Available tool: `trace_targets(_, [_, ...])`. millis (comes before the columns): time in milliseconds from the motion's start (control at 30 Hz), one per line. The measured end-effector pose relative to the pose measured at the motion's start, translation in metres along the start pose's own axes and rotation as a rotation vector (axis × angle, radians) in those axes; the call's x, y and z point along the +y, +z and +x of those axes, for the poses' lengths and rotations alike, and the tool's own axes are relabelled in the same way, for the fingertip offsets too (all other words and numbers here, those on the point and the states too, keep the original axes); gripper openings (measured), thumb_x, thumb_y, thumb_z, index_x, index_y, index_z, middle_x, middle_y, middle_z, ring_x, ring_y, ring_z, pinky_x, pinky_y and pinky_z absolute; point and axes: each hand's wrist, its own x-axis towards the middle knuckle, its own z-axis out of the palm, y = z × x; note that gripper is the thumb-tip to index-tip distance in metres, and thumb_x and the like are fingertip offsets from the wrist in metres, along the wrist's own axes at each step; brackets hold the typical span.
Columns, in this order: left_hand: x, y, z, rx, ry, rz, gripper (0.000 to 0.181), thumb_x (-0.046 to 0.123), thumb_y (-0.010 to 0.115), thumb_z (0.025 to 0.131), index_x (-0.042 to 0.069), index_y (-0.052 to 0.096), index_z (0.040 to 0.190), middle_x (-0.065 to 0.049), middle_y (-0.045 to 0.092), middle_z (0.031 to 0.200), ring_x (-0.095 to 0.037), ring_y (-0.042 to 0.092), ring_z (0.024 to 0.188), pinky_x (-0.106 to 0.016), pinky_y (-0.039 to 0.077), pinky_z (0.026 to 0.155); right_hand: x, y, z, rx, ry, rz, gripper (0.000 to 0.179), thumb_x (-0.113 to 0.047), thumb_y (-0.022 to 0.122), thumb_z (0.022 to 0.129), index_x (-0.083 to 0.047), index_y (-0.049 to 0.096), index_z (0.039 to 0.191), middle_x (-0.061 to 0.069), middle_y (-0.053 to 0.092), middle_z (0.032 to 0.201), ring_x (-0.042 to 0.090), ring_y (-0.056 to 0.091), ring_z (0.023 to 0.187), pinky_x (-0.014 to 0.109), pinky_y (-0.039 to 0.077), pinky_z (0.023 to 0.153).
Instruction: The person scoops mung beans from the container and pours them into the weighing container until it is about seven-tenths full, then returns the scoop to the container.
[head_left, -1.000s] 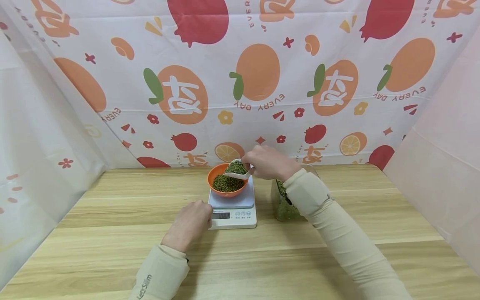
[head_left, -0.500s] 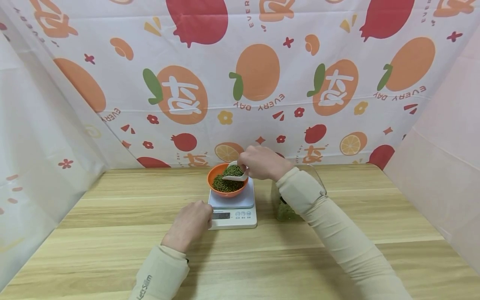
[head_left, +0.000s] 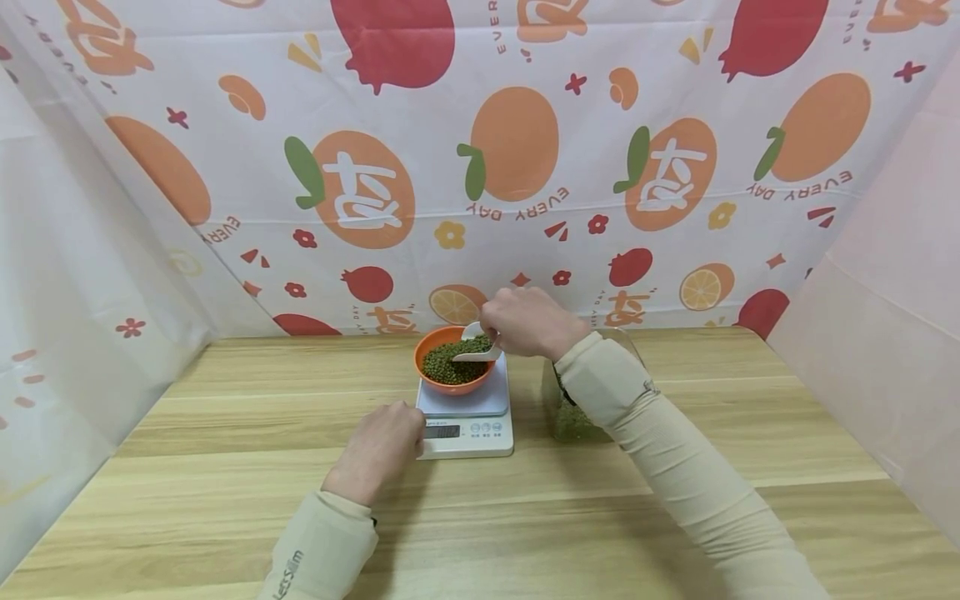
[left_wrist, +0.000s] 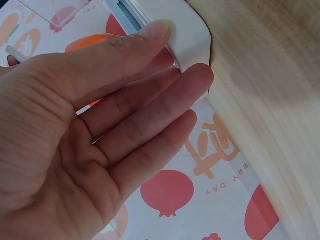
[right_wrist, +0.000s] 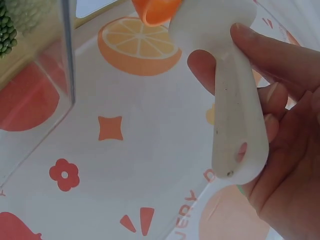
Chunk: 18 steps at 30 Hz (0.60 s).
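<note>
White plastic formed the body of the kitchen scale (head_left: 465, 447), a flat unit with rounded corners. It was located on the wood-grained tabletop (head_left: 225, 467), roughly midway between the left and right edges and nearer the far edge. The front strip carried a dark rectangular display (head_left: 442, 432) and three round buttons (head_left: 486, 428); a smooth, pale platform (head_left: 465, 408) occupied the area behind.

An orange bowl (head_left: 453, 389), round with a flared wall, stood upright on the platform. Small, rounded green beans (head_left: 441, 363) lay inside as a loose granular mass.

The right hand (head_left: 528, 321) gripped a white scoop (right_wrist: 240, 110), with the thumb against the neck and the fingers behind the handle. The handle was smooth and broad, with a rounded end and a small slot close to it. The scoop held beans above the bowl's right side; whether its lip touched the heap below could not be told from the head view.

The left hand (head_left: 382, 442) touched the scale's left edge at the near left corner, fingers extended, thumb only narrowly apart from them.

To the right of the scale, well apart from the tabletop's right edge, stood a clear, thin-walled container (head_left: 551, 408) with beans inside, partly covered by a wrinkled beige sleeve (head_left: 600, 379).
</note>
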Motion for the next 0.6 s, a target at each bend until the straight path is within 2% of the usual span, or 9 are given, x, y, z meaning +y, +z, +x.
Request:
trace_targets(233, [0.0000, 0.0001, -0.0003, 0.006, 0.003, -0.008, 0.031, -0.012, 0.068, 0.073, 0.010, 0.053, 0.057, 0.002, 0.046, 0.055, -0.013, 0.040, 0.052, -0.029, 0.038, 0.048, 0.0013, -0.0025, -0.0032, 0.006, 0.011, -0.032, 0.021, 0.006, 0.065, 0.083, -0.011, 0.077, 0.082, -0.001, 0.070, 0.079, 0.017, 0.065, 0.073, 0.035, 0.055, 0.065])
trace_targets(433, [0.0001, 0.0001, -0.0002, 0.007, 0.008, -0.002, 0.028, -0.012, 0.068, 0.074, 0.008, 0.055, 0.059, 0.001, 0.046, 0.056, -0.013, 0.040, 0.053, -0.030, 0.038, 0.049, 0.0017, -0.0051, -0.0054, -0.009, 0.027, -0.047, 0.027, 0.009, 0.059, 0.083, -0.012, 0.071, 0.072, -0.002, 0.063, 0.069, 0.014, 0.055, 0.063, 0.032, 0.050, 0.058])
trace_targets(600, [0.0001, 0.0001, -0.0004, -0.001, 0.004, 0.002, 0.026, -0.011, 0.069, 0.075, 0.007, 0.057, 0.061, 0.000, 0.048, 0.057, -0.014, 0.041, 0.053, -0.030, 0.039, 0.049, 0.0012, -0.0084, -0.0080, -0.018, 0.037, -0.070, 0.027, 0.009, 0.061, 0.083, -0.013, 0.070, 0.071, -0.001, 0.062, 0.069, 0.015, 0.052, 0.061, 0.033, 0.049, 0.057])
